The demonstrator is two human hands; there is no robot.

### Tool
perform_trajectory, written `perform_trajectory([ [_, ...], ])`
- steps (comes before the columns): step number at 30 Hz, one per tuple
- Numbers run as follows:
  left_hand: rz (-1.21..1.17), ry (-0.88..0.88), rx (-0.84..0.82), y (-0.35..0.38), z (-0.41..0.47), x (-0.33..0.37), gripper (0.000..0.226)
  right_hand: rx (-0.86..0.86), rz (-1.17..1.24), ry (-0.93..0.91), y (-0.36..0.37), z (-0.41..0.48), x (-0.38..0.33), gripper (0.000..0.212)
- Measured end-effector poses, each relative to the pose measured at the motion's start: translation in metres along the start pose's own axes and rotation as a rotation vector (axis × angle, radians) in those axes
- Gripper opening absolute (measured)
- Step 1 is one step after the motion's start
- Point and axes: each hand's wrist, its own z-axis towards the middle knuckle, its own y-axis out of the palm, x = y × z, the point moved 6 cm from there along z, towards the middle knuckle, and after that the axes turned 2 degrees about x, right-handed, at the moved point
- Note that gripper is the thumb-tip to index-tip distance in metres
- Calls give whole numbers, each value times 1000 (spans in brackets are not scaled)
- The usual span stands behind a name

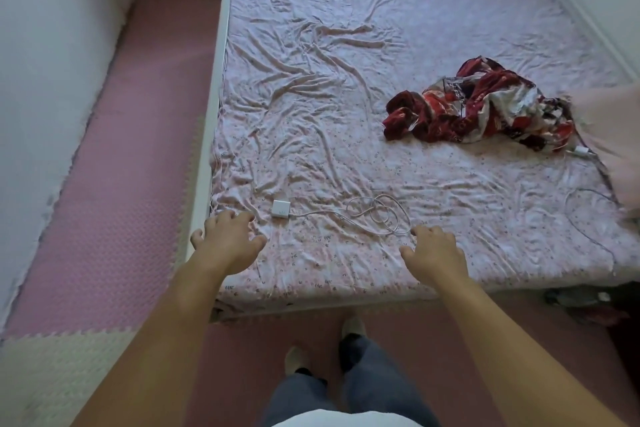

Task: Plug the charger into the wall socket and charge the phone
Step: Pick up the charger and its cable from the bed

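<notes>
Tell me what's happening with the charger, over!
Left hand and right hand open, empty, over the bed. Charger lies between them, cable coiled, untouched. No phone or socket seen. Nothing in the way.

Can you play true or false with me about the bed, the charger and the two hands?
1. The white charger lies on the bed sheet. True.
2. The left hand is holding the charger. False: it is open and empty, just left of the charger.
3. The charger's cable lies in loose loops on the sheet. True.
4. The red patterned cloth is on the floor. False: it is bunched up on the bed.
5. The right hand is beside the near end of the cable. True.
</notes>
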Motion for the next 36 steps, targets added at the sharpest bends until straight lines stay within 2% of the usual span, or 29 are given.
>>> perform_trajectory([
  [10, -70, -108, 46, -15, 24, 13, 49, -16, 7, -111, -14, 68, -23, 50],
  [16, -103, -154, 32, -8, 39, 50, 52, -59, 49, -138, -17, 109, 2, 52],
  [21, -283, -154, 58, -3, 58, 76, 50, -135, 138, -131, -9, 143, 27, 49],
  [27, -518, -177, 131, 14, 99, 79, 46, -197, 504, 5, 24, 177, 39, 51],
  [32, -648, -269, 178, 59, 152, 60, 41, -307, 823, 309, 87, 206, 50, 56],
  [36, -781, -310, 129, 113, 193, 43, 35, -352, 909, 461, 142, 226, 54, 34],
])
